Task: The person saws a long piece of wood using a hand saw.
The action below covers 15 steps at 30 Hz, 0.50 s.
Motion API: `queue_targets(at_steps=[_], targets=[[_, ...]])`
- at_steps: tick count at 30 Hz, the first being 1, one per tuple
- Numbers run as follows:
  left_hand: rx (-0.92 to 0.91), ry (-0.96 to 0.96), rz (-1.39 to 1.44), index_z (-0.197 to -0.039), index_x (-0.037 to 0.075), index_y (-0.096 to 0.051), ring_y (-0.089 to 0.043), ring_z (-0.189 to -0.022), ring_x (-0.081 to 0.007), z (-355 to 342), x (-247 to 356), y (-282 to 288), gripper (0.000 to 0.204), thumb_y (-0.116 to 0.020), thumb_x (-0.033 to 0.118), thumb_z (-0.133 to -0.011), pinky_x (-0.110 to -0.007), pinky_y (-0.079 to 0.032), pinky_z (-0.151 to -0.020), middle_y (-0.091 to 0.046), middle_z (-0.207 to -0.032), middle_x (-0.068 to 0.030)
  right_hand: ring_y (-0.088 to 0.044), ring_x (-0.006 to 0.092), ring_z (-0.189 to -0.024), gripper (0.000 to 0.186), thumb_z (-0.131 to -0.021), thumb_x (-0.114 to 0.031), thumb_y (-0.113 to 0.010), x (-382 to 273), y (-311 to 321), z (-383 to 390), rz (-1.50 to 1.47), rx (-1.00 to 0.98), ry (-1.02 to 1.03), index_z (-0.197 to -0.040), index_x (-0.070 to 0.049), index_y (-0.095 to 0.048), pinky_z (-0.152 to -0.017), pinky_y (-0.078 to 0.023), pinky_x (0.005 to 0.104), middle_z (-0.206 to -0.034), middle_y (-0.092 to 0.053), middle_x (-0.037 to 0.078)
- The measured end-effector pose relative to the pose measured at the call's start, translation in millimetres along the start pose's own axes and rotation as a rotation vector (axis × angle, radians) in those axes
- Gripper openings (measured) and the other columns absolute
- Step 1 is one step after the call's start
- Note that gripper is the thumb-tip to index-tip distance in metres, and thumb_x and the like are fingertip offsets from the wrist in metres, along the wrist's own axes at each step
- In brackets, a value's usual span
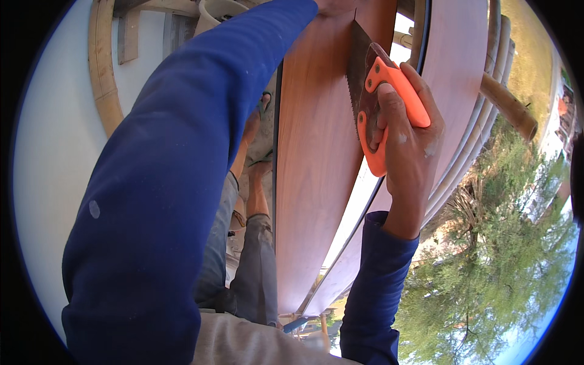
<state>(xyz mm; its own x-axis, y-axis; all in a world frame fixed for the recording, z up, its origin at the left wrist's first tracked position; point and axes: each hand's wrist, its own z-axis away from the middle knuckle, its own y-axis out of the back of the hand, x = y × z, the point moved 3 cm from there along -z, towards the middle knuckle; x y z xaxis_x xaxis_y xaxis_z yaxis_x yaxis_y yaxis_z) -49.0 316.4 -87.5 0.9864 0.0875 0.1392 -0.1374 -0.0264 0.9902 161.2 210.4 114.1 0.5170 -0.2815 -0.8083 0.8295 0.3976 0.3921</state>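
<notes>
Currently: right hand (409,137) clamped on the orange handle of a handsaw (360,73), upper centre-right of frame, blade over a brown wood-grain board (316,176).
Thumb and fingers wrap the handle; toothed edge faces left, blade tip points to the top edge, with a thin dark line on the board just past the tip; exact blade contact unclear. Left hand (333,5) is cut off at the top edge, near the board's upper end, grip can't be told; its blue sleeve (164,134) fills the left half. Paler panel (453,73) right of the saw, bamboo poles (497,61) beyond it, upper right. Bucket (213,13) upper left, partly behind the sleeve; greenery (486,267) lower right.
</notes>
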Motion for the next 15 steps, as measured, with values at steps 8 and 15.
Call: queue_targets(at_steps=[8, 15], targets=[[-0.051, -0.008, -0.101, -0.163, 0.006, -0.025, -0.016, -0.159, -0.0328, -25, -6, 8, 0.073, -0.037, 0.049, -0.106, -0.068, -0.014, -0.123, -0.021, -0.172, -0.009, -0.059, 0.0232, -0.115, 0.055, -0.098, -0.055, -0.063, -59, 42, -35, 0.087, -0.6, -0.122, -0.131, -0.011, -0.068, -0.096, -0.046, 0.0359, -0.125, -0.059, 0.013], [-0.026, -0.01, -0.09, -0.163, 0.007, -0.025, -0.016, -0.159, -0.0322, -31, -9, 11, 0.073, -0.037, 0.05, -0.106, -0.068, -0.014, -0.123, -0.021, -0.172, -0.0084, -0.06, 0.0324, -0.123, 0.038, -0.108, -0.031, -0.049, -56, 37, -21, 0.945, -0.424, 0.525, -0.142, -0.016, -0.061, -0.103, -0.05, 0.036, -0.128, -0.064, 0.017]])
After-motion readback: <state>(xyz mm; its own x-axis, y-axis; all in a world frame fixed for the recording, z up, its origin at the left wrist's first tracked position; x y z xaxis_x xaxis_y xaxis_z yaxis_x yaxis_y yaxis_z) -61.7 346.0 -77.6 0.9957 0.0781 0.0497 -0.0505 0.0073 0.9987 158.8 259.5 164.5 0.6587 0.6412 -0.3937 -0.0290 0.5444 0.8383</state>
